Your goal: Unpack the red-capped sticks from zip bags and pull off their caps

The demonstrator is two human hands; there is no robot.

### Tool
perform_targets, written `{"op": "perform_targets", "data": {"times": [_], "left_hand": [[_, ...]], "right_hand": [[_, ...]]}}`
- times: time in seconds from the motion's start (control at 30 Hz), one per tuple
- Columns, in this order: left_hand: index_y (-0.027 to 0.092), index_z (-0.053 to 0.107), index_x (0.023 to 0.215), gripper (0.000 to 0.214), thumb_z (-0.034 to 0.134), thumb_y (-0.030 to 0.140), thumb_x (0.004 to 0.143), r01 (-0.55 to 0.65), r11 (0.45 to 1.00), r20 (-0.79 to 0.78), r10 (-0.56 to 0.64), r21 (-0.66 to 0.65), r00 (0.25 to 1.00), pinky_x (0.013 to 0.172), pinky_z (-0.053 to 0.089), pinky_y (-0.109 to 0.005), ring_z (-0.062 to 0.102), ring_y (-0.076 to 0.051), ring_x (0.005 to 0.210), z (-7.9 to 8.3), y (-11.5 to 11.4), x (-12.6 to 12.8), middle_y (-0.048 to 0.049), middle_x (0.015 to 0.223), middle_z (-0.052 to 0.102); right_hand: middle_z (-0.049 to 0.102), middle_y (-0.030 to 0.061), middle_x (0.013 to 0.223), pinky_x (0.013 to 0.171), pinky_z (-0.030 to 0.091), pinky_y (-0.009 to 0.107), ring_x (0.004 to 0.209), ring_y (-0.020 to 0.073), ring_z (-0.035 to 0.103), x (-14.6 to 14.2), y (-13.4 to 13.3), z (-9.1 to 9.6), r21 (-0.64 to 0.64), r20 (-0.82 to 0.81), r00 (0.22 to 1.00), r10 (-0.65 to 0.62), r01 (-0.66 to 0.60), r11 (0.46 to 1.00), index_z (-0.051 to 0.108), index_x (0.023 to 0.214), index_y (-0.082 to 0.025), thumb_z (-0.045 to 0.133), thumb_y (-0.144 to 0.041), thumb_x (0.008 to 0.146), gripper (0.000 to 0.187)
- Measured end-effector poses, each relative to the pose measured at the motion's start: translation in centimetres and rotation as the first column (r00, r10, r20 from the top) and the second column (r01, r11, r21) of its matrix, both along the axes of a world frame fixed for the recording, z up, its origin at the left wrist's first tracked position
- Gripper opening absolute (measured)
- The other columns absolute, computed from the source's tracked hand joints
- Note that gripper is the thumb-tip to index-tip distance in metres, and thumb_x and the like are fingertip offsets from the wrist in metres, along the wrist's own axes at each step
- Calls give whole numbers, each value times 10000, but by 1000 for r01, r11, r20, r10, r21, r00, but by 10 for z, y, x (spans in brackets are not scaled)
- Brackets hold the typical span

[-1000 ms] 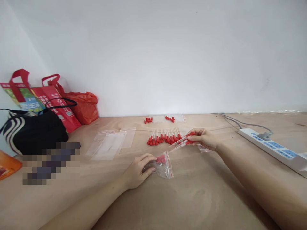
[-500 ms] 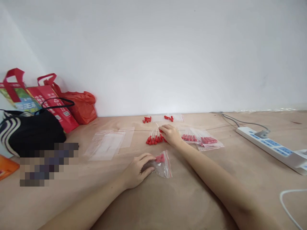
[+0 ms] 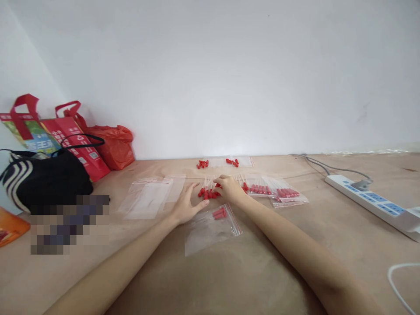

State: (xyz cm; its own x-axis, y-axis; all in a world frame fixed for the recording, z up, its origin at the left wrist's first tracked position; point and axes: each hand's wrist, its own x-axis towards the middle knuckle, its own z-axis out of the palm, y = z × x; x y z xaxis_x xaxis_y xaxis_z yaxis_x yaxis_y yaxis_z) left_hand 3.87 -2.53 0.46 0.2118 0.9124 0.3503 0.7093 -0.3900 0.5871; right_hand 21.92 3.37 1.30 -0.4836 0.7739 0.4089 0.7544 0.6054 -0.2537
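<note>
Several thin clear droppers with red bulbs lie in a row at the middle of the table. My right hand is over the row, its fingers curled down and closed on droppers; how many is hidden. My left hand hovers at the left end of the row, thumb and fingers spread, holding nothing. In front of both hands a clear zip bag lies flat, with a few red bulbs in it near its red-lined mouth.
Filled bags of droppers lie right of the row; flat clear bags lie left. Loose red bulbs and another bag are by the wall. A power strip stands right, shopping bags and a black bag left.
My left hand has let go of the zip bag and moved up to the droppers, opening. The bag now lies flatter. My right hand stays at the row with its fingers curled further in.
</note>
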Motion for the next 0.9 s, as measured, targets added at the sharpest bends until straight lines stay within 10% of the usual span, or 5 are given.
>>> {"op": "perform_targets", "data": {"times": [0.17, 0.5, 0.9], "left_hand": [[137, 341, 1245, 737, 657, 416, 640, 91, 991, -46, -96, -93, 994, 957, 355, -428, 411, -266, 1163, -8, 33, -1, -143, 1266, 419], [161, 495, 1044, 572, 734, 326, 551, 228, 957, 174, -197, -180, 965, 912, 418, -379, 536, -216, 1027, -11, 40, -20, -92, 1116, 554], [145, 549, 936, 457, 712, 349, 561, 113, 977, 225, -71, -180, 972, 698, 482, -314, 576, -157, 716, -18, 46, -18, -34, 821, 611]], "right_hand": [[597, 76, 876, 706, 428, 244, 783, 149, 561, 9, -3, -3, -9, -140, 990, 19, -20, 1000, 593, 1007, -118, 654, -332, 696, 382], [584, 43, 729, 662, 417, 290, 708, 156, 527, 54, -29, -33, 144, -395, 916, 71, -14, 989, 607, 770, -178, 523, -237, 785, 103], [591, 71, 891, 758, 348, 361, 877, 216, 484, 42, -37, -31, 164, -208, 977, -53, 88, 982, 585, 1014, -201, 502, -292, 784, 261]]}}
